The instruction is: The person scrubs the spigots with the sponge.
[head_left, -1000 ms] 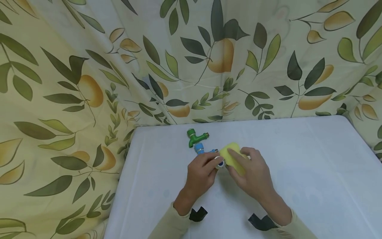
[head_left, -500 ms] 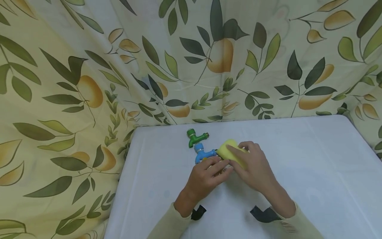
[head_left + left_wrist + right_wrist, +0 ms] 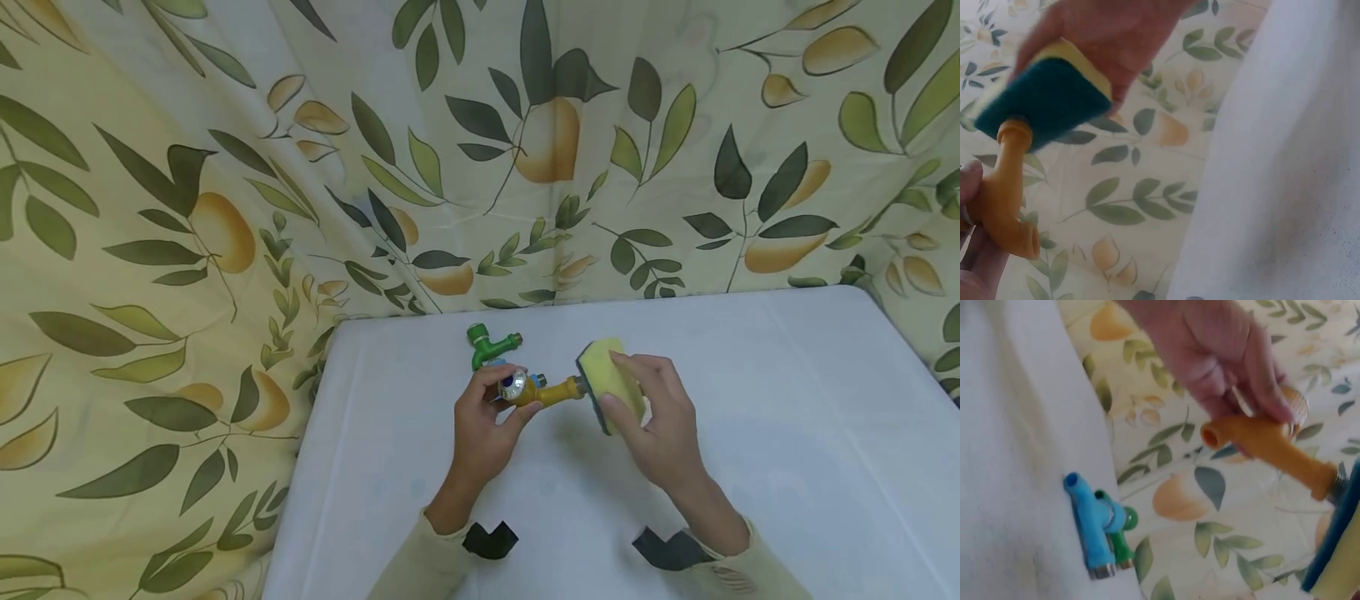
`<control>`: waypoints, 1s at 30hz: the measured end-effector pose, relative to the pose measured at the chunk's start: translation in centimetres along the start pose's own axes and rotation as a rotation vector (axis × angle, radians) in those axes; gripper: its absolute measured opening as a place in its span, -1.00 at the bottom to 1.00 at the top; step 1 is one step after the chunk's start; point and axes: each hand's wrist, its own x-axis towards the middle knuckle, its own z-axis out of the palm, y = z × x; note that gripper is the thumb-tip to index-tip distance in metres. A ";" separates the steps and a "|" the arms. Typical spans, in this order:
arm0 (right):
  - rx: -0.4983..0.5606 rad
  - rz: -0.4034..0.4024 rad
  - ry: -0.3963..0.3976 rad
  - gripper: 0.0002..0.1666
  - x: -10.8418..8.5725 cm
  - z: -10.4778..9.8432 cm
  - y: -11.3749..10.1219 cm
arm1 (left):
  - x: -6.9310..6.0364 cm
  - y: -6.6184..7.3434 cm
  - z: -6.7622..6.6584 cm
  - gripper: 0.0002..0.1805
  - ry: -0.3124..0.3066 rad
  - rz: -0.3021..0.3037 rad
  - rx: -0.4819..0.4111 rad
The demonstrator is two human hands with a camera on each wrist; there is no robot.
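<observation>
In the head view my left hand (image 3: pixel 478 442) grips a yellow-orange tap (image 3: pixel 557 392) by its silver-knobbed end, holding it above the table. Its threaded end points right, against or very near the dark scouring side of a yellow sponge (image 3: pixel 613 379). My right hand (image 3: pixel 667 433) pinches that sponge between thumb and fingers. The left wrist view has the scouring pad of the sponge (image 3: pixel 1054 100) at the end of the tap (image 3: pixel 1005 194). From the right wrist, the tap's spout is seen open-ended, with the fingers of the left hand (image 3: pixel 1210 362) round the knob end.
A green tap (image 3: pixel 491 347) lies at the back of the white table (image 3: pixel 787 417). Beside it lies a blue tap (image 3: pixel 1090 525), mostly hidden behind my left hand in the head view. A leaf-patterned curtain (image 3: pixel 660 192) hangs behind the table.
The left hand has turned and moved left, bringing the yellow-orange tap into plain sight and covering the blue tap. The sponge has tipped more upright and shifted right in my right hand.
</observation>
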 end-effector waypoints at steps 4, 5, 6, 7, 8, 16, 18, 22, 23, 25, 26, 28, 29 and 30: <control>0.012 -0.017 0.009 -0.35 0.2 -0.4 0.1 | -0.1 0.2 0.0 -0.41 0.005 -0.034 -0.054; 0.020 -0.017 0.010 -0.35 0.3 -0.5 0.2 | -0.1 0.3 0.0 -0.41 0.005 -0.045 -0.065; 0.024 -0.021 0.009 -0.35 0.3 -0.5 0.2 | -0.1 0.3 0.0 -0.41 0.005 -0.055 -0.071; 0.027 -0.027 0.012 -0.35 0.4 -0.6 0.2 | -0.1 0.4 0.0 -0.41 0.001 -0.065 -0.076; 0.026 -0.033 0.016 -0.35 0.4 -0.7 0.2 | -0.1 0.5 0.0 -0.41 0.000 -0.081 -0.083; -0.040 -0.145 0.033 -0.40 0.4 -0.2 0.0 | 0.2 0.6 -0.1 -0.38 -0.006 -0.303 -0.245; -0.061 -0.167 0.024 -0.39 0.4 0.1 0.0 | 0.3 0.6 -0.2 -0.37 -0.025 -0.301 -0.250; -0.086 -0.181 0.075 -0.41 0.4 0.3 0.3 | 0.2 0.4 -0.6 -0.42 -0.092 -0.286 -0.280; -0.081 -0.194 0.085 -0.39 0.5 0.3 0.3 | 0.1 0.3 -0.8 -0.43 -0.111 -0.288 -0.307; -0.085 -0.216 0.093 -0.34 0.5 0.3 0.3 | 0.1 0.2 -1.2 -0.42 -0.152 -0.306 -0.374; -0.087 -0.223 0.097 -0.32 0.6 0.3 0.3 | 0.1 0.2 -1.4 -0.39 -0.170 -0.314 -0.402; -0.097 -0.212 0.089 -0.33 0.5 0.4 0.2 | 0.0 0.2 -1.6 -0.36 -0.201 -0.330 -0.462; -0.098 -0.212 0.072 -0.34 0.4 0.4 0.1 | 0.0 0.2 -1.7 -0.36 -0.214 -0.331 -0.487; -0.092 -0.221 0.045 -0.35 0.2 0.4 0.0 | 0.0 0.3 -1.7 -0.36 -0.222 -0.329 -0.496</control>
